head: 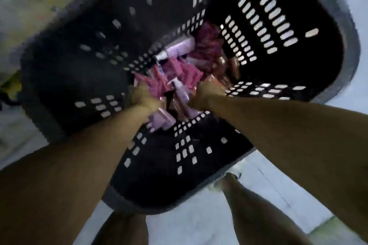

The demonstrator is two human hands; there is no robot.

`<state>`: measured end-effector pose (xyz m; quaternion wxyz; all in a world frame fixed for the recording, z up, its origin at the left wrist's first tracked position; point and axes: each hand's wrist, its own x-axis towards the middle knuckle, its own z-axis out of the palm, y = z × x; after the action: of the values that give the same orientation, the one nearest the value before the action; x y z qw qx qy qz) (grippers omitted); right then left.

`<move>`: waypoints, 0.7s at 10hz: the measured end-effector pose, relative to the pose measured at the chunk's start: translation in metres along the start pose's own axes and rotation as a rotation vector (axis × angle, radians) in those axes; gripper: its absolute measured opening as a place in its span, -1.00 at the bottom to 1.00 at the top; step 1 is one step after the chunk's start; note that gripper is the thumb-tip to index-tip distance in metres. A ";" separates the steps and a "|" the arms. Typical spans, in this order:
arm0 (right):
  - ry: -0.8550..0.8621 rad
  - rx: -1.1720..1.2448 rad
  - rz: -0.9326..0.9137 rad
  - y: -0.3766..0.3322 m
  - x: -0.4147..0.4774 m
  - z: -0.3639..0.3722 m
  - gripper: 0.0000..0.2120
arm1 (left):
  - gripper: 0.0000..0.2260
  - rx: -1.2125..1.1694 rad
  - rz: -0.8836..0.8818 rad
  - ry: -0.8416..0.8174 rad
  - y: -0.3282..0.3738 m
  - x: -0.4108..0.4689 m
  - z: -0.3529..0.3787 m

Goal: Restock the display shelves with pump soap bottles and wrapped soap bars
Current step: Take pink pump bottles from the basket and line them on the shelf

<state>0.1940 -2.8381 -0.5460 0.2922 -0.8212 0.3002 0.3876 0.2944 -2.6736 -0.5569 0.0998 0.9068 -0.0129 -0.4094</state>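
Both arms reach down past the near wall of the deep slotted basket (pixel 159 175), since the stock lies at its bottom. The left grip (pixel 143 97) and right grip (pixel 207 93) flank a lavender pump bottle (pixel 180 90), probably to lift it. The fingers are buried and blurred, so I cannot tell whether they are spread or pinching. Beyond lie pink wrapped soap bars (pixel 179 69).

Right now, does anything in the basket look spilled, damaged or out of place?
Nothing looks spilled or broken. The pump bottles lie on their sides, mixed among the pink soap bars in the basket. The picture is blurred, so small damage could be missed.
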 end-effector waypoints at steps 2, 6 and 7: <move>-0.168 -0.171 -0.055 -0.012 0.061 0.053 -0.65 | -0.43 0.246 -0.082 0.008 -0.024 0.042 0.033; 0.009 -0.089 0.025 -0.026 0.041 0.037 -0.24 | -0.47 0.501 0.049 -0.174 -0.048 0.036 0.014; -0.002 -0.046 0.031 -0.025 0.027 0.028 -0.29 | -0.52 0.533 0.127 -0.200 -0.050 0.024 0.009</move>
<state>0.2132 -2.8090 -0.5761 0.2674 -0.8224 0.3036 0.3999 0.3007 -2.6286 -0.5907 -0.1185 0.8534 -0.1865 -0.4721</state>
